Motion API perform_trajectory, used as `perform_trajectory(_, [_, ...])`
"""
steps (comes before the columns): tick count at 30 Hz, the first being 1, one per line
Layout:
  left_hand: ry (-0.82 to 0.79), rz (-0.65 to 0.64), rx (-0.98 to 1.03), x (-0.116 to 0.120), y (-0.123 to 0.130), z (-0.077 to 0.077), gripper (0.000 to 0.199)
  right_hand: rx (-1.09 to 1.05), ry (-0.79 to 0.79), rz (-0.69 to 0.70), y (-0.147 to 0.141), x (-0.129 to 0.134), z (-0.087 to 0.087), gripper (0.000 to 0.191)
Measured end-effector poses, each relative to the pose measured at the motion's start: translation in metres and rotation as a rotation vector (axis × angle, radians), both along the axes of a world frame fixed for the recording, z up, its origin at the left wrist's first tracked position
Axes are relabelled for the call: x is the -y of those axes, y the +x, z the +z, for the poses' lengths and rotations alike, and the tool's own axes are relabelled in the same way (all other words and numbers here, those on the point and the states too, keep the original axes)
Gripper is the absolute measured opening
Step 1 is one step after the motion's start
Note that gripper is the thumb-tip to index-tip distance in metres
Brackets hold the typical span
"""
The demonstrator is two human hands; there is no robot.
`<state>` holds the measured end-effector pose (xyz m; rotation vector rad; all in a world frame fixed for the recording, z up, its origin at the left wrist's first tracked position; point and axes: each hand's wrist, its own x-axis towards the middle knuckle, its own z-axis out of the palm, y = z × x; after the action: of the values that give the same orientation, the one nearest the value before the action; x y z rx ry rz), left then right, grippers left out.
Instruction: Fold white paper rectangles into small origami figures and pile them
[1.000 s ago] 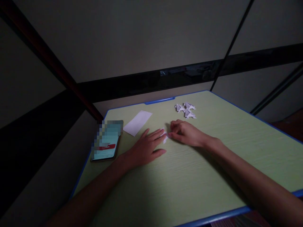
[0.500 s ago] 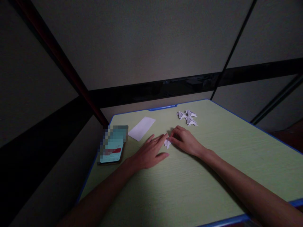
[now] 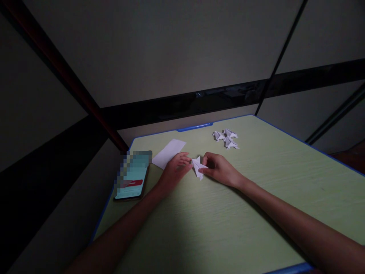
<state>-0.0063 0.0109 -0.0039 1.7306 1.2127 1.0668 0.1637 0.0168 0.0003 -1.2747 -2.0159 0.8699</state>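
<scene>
A small white origami frog with pointed ends is pinched at its right side between the thumb and fingers of my right hand. My left hand is beside the frog's left tip, its fingers a little curled and apart. Whether those fingertips touch the paper I cannot tell. Farther back on the right, three more folded paper frogs sit close together.
A flat white sheet of paper lies behind my left hand, partly covered by it. At the left edge of the pale green table rests a phone with its screen lit. Wardrobe-like panels rise behind the table.
My left hand has lifted off the paper frog and moved left, its outstretched fingers now curled. More of the frog shows, now tilted up in my right hand. The view has shifted slightly.
</scene>
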Motion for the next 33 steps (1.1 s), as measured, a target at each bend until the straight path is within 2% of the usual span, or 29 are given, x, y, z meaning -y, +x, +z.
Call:
perform_trajectory(3, [-0.038, -0.031, -0.013, 0.002, 0.003, 0.003, 0.013, -0.226, -0.080, 0.085, -0.003, 0.002, 0.002, 0.017])
perform_trajectory(8, [-0.043, 0.030, 0.068, 0.005, 0.004, 0.004, 0.018, -0.364, -0.163, 0.090, -0.008, 0.007, 0.008, 0.014])
perform_trajectory(13, [-0.069, 0.032, 0.129, 0.003, 0.004, 0.004, 0.016, -0.405, -0.220, 0.090, -0.010, 0.007, 0.009, 0.015])
perform_trajectory(18, [-0.106, -0.006, -0.011, 0.006, 0.005, 0.006, 0.019, -0.392, -0.235, 0.122, -0.011, 0.010, 0.011, 0.013])
perform_trajectory(22, [-0.094, 0.010, -0.040, 0.007, 0.005, 0.007, 0.022, -0.386, -0.239, 0.108, -0.012, 0.011, 0.008, 0.016])
perform_trajectory(26, [-0.064, 0.036, -0.013, 0.007, 0.004, 0.008, 0.022, -0.391, -0.243, 0.075, -0.013, 0.012, 0.005, 0.020])
perform_trajectory(30, [-0.066, 0.006, 0.040, 0.007, 0.003, 0.007, 0.023, -0.455, -0.324, 0.025, -0.016, 0.012, 0.007, 0.024])
perform_trajectory(33, [-0.073, -0.015, 0.094, 0.007, 0.003, 0.007, 0.023, -0.522, -0.367, 0.056, -0.017, 0.011, 0.011, 0.027])
